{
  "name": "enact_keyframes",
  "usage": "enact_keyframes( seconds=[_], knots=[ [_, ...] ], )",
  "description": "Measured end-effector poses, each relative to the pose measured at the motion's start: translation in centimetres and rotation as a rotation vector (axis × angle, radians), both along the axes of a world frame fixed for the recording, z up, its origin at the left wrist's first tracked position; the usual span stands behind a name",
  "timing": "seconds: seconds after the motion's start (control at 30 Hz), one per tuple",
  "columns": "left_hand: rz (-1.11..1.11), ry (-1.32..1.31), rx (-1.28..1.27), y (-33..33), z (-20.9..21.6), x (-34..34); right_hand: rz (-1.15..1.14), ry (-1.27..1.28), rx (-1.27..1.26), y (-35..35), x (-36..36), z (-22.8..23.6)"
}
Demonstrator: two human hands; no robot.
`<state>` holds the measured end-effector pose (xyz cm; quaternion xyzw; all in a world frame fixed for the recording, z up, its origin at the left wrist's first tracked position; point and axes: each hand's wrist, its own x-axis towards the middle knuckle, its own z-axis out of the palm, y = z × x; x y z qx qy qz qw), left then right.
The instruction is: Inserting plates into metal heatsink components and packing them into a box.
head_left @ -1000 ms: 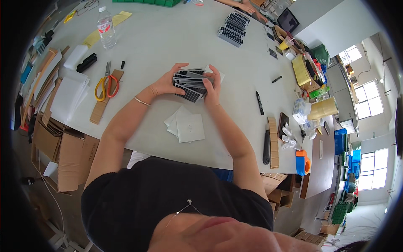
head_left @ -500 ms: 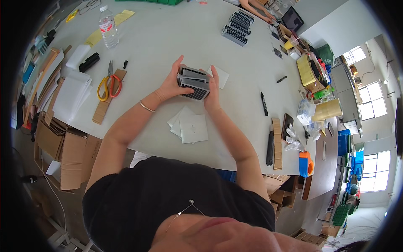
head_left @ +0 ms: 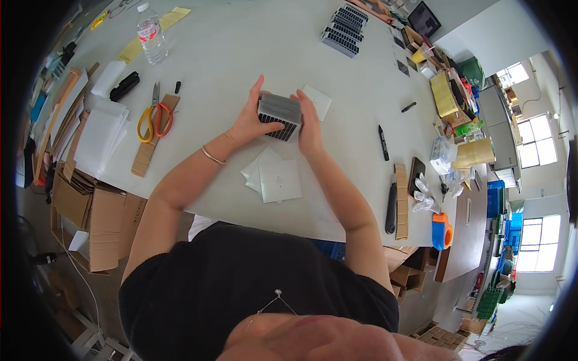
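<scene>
Grey, black-gridded stack (head_left: 280, 110) grasped between both hands (head_left: 248, 122); white square sheets (head_left: 281, 182) lie nearby.

Your hands hold a stack of dark-gridded squares above the table (head_left: 211, 66).
Your left hand (head_left: 247, 122) grips one side, thumb across the near face; your right hand (head_left: 310, 126) presses the other. White squares (head_left: 281, 182) overlap between your forearms; scissors (head_left: 147, 122) lie across a cardboard strip (head_left: 142, 160) to your left.

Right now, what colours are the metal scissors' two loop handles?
Yellow left loop, orange-red right loop, best in head view.
</scene>
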<state>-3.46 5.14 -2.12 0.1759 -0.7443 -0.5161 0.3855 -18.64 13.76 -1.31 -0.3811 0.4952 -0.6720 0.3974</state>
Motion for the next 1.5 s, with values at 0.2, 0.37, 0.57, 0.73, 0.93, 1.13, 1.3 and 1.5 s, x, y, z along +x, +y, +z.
enact_keyframes(
  seconds=[0.2,0.37,0.57,0.73,0.93,1.13,1.3,1.5],
  knots=[
    [-0.032,0.019,0.066,-0.1,0.0,0.5,-0.154,1.491,0.146,-0.8,-9.0,-1.9],
    [-0.042,0.028,0.014,-0.2,-0.8,0.1,0.061,1.562,0.255,-0.5,-10.1,1.1],
    [-0.080,-0.024,0.069,0.4,0.6,0.3,0.087,1.686,0.426,-1.6,-8.1,3.0],
    [-0.125,0.039,0.097,-0.1,0.3,0.6,0.006,1.448,0.272,-3.2,-8.9,2.4],
    [-0.021,0.015,-0.115,-1.2,-1.8,-0.2,0.048,1.206,0.051,-2.4,-6.3,4.7],
    [-0.139,0.053,0.107,-0.3,-0.5,0.2,0.177,0.695,0.219,-1.1,-5.2,3.2],
    [-0.108,0.057,0.188,-0.3,-1.0,-0.2,0.111,-0.052,0.026,-0.6,-2.1,-1.8],
    [-0.076,0.135,0.147,-0.8,-1.2,0.0,-0.351,0.006,-0.054,-0.8,4.0,0.3]
  ],
)
